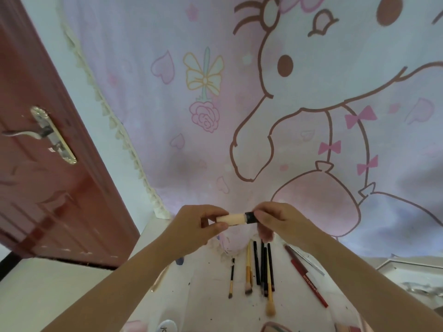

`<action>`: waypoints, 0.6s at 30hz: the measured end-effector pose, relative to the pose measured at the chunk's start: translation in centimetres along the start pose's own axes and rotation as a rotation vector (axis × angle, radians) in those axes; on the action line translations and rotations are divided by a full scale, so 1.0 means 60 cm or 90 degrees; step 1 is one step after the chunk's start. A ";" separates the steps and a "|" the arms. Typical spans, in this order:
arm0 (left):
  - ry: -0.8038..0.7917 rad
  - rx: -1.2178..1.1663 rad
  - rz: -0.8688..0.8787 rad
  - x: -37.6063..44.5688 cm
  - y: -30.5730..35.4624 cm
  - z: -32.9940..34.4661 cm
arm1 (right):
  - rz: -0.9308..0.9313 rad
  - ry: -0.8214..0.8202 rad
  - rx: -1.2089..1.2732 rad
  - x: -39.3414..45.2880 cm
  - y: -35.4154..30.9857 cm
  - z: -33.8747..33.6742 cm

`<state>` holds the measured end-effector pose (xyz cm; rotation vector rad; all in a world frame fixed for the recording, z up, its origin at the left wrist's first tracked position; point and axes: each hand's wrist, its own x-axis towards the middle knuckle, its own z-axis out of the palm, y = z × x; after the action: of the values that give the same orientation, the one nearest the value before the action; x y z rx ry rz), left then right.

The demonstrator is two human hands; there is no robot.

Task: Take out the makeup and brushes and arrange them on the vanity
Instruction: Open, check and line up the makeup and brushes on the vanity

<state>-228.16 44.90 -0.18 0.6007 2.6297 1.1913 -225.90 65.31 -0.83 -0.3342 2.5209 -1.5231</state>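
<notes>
"MINDFOR…" lettering on red pencil [309,279]

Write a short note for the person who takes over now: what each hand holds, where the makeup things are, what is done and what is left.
Left hand: pinches the beige body of a small makeup tube, held above the vanity.
Right hand: pinches the tube's black cap end.
Done: several brushes and pencils lie side by side on the vanity; a red pencil lies to their right, and a single thin brush to their left.
Left: set the tube down beside them. A few more items show at the bottom edge, too cropped to identify.
</notes>
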 end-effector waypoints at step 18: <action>-0.076 0.005 -0.187 -0.059 -0.219 0.064 | 0.137 -0.158 -0.041 0.078 0.090 0.169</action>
<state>-227.37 38.15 -12.56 0.2641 2.5136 1.0246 -228.21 57.83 -10.46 -0.2346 2.3290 -1.2409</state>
